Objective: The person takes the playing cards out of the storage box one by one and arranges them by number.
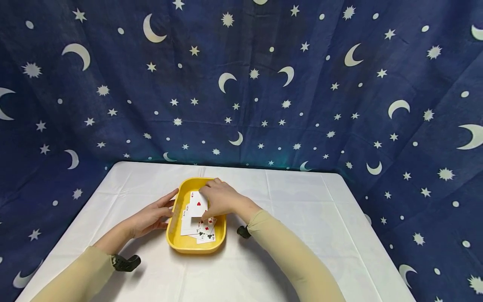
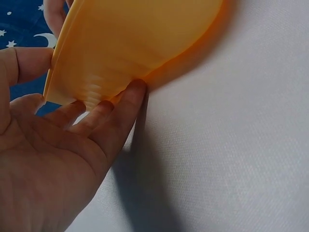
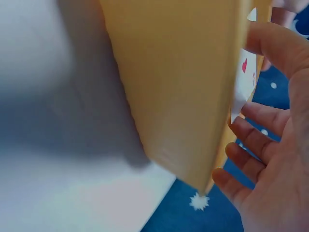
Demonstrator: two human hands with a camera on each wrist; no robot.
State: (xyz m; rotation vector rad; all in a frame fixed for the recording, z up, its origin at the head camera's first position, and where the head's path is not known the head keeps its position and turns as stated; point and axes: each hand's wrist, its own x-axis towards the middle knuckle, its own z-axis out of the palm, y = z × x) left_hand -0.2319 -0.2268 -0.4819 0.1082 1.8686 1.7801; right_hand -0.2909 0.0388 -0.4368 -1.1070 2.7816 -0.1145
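Head view: the yellow tray sits on the white cloth, a little left of the middle of the scene and toward the far side of the table. Inside it lie several playing cards, overlapping in a loose spread; red diamonds and black suits show on those at the near end. Over them, toward the far half of the tray, is the ace of hearts, face up.

The right hand reaches in over the tray's right wall and grasps this ace, the thumb at the near edge and fingertips at the far edge. The right wrist view shows the card between thumb and forefinger, the other fingers spread apart near the rim.

The left hand is at the tray's left side, its fingers extended and grasping no card. In the left wrist view the fingertips touch the outside of the yellow wall.

Both arms wear pale sleeves, with a dark device at each wrist. Beyond the table hangs a dark blue curtain patterned with pale moons, stars and dots.
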